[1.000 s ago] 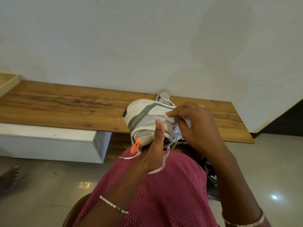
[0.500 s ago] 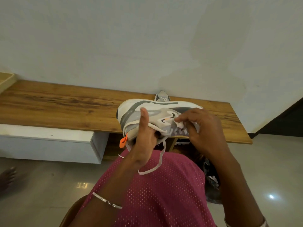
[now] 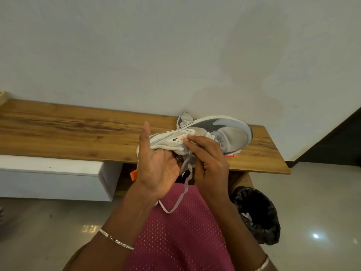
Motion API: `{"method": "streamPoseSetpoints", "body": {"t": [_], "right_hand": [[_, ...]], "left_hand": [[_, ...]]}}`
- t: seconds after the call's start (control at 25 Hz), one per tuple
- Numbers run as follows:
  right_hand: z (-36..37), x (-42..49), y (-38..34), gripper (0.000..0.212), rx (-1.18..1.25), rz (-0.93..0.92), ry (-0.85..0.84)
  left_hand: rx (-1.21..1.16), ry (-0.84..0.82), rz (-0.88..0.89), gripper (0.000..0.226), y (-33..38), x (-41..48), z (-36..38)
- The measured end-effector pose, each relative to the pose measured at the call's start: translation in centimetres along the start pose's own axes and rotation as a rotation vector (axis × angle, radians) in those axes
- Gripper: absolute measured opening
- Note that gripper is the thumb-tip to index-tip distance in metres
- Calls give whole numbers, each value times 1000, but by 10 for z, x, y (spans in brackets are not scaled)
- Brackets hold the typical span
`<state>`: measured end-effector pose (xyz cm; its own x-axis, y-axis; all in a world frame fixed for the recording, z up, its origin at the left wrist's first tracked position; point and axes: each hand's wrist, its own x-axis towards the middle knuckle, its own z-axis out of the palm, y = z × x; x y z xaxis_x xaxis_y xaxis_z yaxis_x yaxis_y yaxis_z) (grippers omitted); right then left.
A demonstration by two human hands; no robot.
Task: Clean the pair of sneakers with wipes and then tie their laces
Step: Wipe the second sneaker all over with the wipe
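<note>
1. The wall [image 3: 136,45] is closing off the far side. The wooden table [image 3: 68,132] is running along it, and its near edge is overhanging a white cabinet [image 3: 52,178] on your left.
2. The tiled floor [image 3: 312,192] is lying open on your right, past the table's right end.
3. Your lap, in a maroon mesh garment [image 3: 175,241], is filling the lower centre. A bin [image 3: 257,214] with a black liner is standing on the floor just beside your right forearm.
4. You are holding one sneaker [image 3: 230,133] in the air above the table's near edge. It is turned on its side, with the toe pointing right and the heel at your left.
5. Your left hand [image 3: 156,167] is gripping the heel end. The palm is facing you, the thumb is standing straight up along the sneaker's side, and the fingers are curling in underneath, towards the opening.
6. Your right hand [image 3: 209,161] is arching over the collar with the knuckles towards you. Its fingertips are pinching a small white wipe [image 3: 192,137] against the side panel near the logo.
7. The second sneaker [image 3: 184,119] is resting on the table against the wall, directly behind the held one and mostly hidden by it.
8. A loose lace [image 3: 181,196] is hanging in a loop between your wrists onto your lap.
9. An orange tag [image 3: 133,175] is dangling beside the left wrist.
</note>
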<state>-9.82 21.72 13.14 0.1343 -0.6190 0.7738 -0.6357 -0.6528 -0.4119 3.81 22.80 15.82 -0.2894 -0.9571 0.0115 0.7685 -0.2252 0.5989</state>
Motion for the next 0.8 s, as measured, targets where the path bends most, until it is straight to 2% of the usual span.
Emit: {"method": "streamPoseSetpoints", "body": {"t": [0.12, 0.2, 0.36, 0.44, 0.48, 0.56, 0.64, 0.72, 0.8], "right_hand": [[2, -1, 9, 30, 69, -13, -42], [0, 2, 17, 28, 0, -11, -38], [-11, -4, 22, 25, -189, 25, 113], [-16, -19, 16, 26, -180, 146, 224], [-17, -29, 11, 29, -138, 285, 273], [-16, -46, 3, 30, 113, 659, 324], [-13, -47, -2, 40, 547, 915, 305], [-11, -36, -3, 50, 866, 950, 310], [-9, -18, -7, 51, 973, 896, 366]], "left_hand": [[81, -5, -20, 101, -5, 0, 1], [104, 11, -33, 100, -8, 0, 1], [56, -6, -24, 102, -9, 3, 3], [-7, -7, -25, 103, -7, 5, 2], [-45, -4, -31, 103, -4, 6, 0], [-152, -17, -63, 105, 3, 7, -4], [-255, -24, -108, 105, 6, 7, -6], [-320, -13, -144, 101, 3, 7, -8], [-387, -21, -171, 92, 0, 5, -7]]}}
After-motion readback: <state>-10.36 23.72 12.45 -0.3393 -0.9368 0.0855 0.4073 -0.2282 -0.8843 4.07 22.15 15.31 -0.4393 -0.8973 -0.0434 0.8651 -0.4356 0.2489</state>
